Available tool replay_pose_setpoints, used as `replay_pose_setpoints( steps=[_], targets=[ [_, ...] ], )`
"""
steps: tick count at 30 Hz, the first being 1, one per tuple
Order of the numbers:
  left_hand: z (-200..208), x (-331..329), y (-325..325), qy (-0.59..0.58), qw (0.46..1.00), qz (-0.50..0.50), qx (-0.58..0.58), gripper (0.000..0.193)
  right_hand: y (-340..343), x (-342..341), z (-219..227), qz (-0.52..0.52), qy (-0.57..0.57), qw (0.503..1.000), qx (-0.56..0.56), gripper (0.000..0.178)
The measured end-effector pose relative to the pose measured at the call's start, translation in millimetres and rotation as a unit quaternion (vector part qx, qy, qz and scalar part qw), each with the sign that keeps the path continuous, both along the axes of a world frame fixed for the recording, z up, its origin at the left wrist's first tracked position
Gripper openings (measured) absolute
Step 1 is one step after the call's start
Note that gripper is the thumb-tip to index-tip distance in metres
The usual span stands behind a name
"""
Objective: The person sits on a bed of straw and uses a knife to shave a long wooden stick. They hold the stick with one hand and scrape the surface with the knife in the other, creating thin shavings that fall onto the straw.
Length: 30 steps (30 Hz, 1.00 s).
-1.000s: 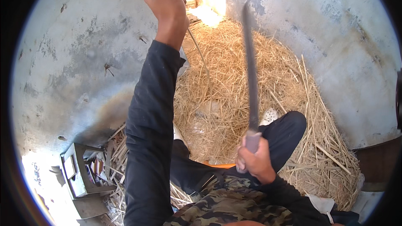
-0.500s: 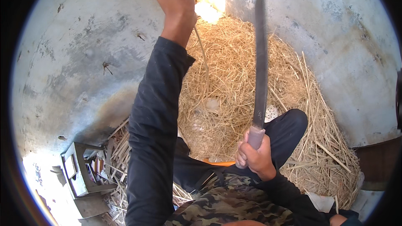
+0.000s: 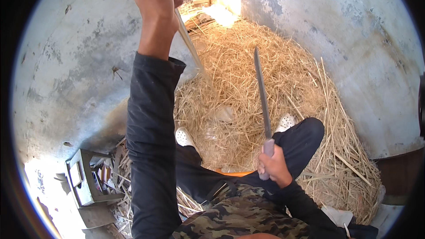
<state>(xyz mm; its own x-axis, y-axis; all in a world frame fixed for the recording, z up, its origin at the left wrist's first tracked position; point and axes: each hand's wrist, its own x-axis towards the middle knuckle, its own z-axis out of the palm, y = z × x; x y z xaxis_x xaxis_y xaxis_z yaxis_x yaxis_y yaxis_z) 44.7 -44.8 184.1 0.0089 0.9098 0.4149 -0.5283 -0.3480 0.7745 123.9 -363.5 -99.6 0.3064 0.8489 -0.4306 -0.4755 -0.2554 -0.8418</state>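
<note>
High at the upper left, my left hand (image 3: 157, 4) is closed around a pale, narrow strip (image 3: 188, 40) of what looks like bamboo or cane. From the fist the strip slants down to the right, and its lower end blurs over the straw-coloured shavings (image 3: 239, 75). My right hand (image 3: 276, 168), in front of my bent right knee, grips the handle of a machete (image 3: 262, 93). The long dark blade points up and away, seen nearly edge-on. Blade and strip are apart.
Grey, stained walls (image 3: 358, 62) rise on both sides. A wooden box (image 3: 84, 194) with odds and ends stands at lower left. White clogs (image 3: 184, 138) are on my feet among the shavings. A brick-like block (image 3: 201, 1) lies by the bright far corner; longer strips (image 3: 345, 168) lie at right.
My left hand has moved left with the strip, which now slants more. The machete has turned edge-on and its tip has dropped lower. More of the clogs shows.
</note>
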Motion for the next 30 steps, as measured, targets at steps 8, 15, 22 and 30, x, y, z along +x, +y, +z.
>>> replay_pose_setpoints(
  steps=[8, 15, 22, 30],
  targets=[
    [-21.0, -0.3, -11.3, 0.041, 0.998, 0.023, 0.051, 0.045, 9.6, -11.3, 18.3, 0.029, 0.022, 0.999, 0.013, 0.014],
    [-15.8, -10.5, -11.0, 0.014, 0.998, 0.028, 0.062, 0.048, 5.2, -35.2, 13.1, 0.086, 0.060, 0.994, 0.002, 0.012],
    [-36.5, 4.2, -2.7, 0.095, 0.990, 0.047, 0.093, 0.056, 15.2, -42.6, 30.9, 0.104, 0.058, 0.993, 0.014, 0.013],
    [-100.8, 34.9, 10.4, 0.073, 0.991, 0.060, 0.092, 0.062, 37.9, -70.0, 40.3, 0.082, 0.099, 0.989, 0.072, 0.015]
  ],
)
